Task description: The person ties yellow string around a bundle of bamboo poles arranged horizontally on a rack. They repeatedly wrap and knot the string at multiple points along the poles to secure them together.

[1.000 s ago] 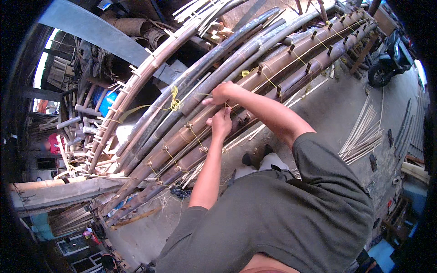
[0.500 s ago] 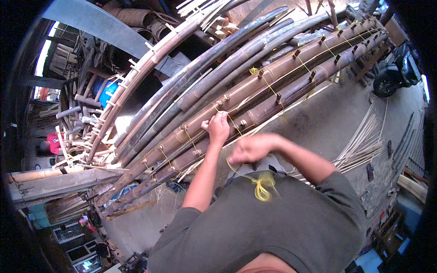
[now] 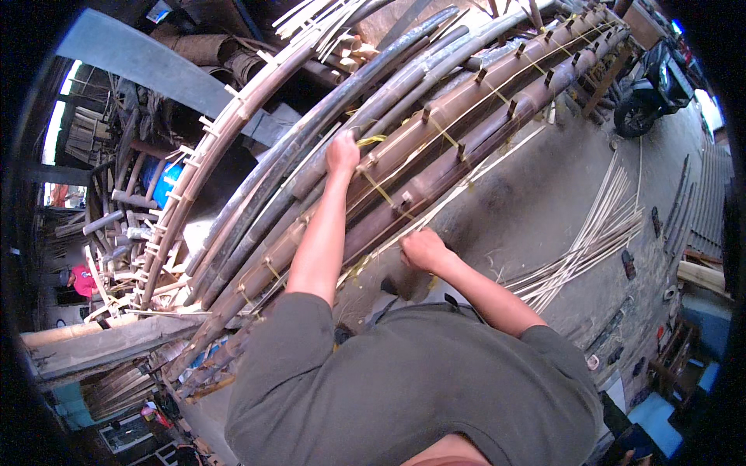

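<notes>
Over the far edge of the farther bamboo pole (image 3: 458, 101), the left hand (image 3: 342, 153) is curled closed on yellow cord (image 3: 374, 140), whose loops stick out just to the right of its fingers. A strand (image 3: 379, 186) of cord crosses from this pole to the nearer bamboo pole (image 3: 488, 133), passing between the two hands and close to a short peg (image 3: 405, 199). Off the near side of the nearer pole, the right hand (image 3: 425, 250) is drawn into a fist; its fingers hide whatever is inside, so I cannot tell whether it pinches the strand's end. Thin pale sticks (image 3: 590, 233) lie on the floor, well to the right of that fist.
</notes>
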Motion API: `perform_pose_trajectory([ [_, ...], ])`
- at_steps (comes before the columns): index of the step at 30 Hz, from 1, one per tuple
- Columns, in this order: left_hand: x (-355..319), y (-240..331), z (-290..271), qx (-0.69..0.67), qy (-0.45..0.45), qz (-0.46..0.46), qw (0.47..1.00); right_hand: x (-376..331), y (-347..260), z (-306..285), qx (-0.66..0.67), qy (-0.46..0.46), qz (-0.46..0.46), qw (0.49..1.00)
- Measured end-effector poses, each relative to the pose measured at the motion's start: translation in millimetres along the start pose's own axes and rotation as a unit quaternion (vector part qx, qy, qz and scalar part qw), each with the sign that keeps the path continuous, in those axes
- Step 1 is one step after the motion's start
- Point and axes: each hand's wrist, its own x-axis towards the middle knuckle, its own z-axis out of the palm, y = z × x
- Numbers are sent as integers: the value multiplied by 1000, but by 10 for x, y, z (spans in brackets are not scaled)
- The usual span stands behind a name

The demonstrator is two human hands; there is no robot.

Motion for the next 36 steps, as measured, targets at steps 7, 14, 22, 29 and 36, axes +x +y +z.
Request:
perform_pose_trajectory([
  [7,-961,-452,-1299,4,-38,16,999,42,-1035,583,468,-7,-91,879],
  [14,-2021,-1090,-1246,-15,-139,52,989,818,-1887,217,718,458,55,521],
  [22,-1981,-940,-1238,-37,-154,-23,987,1818,-1381,-484,-25,168,74,983],
  [29,-2095,-1278,-1181,23,-112,36,993,828,-1575,-538,379,-51,-185,905],
  [36,-1474,-724,-1570,-307,-40,1,951,426,-1624,279,324,45,-139,935],
])
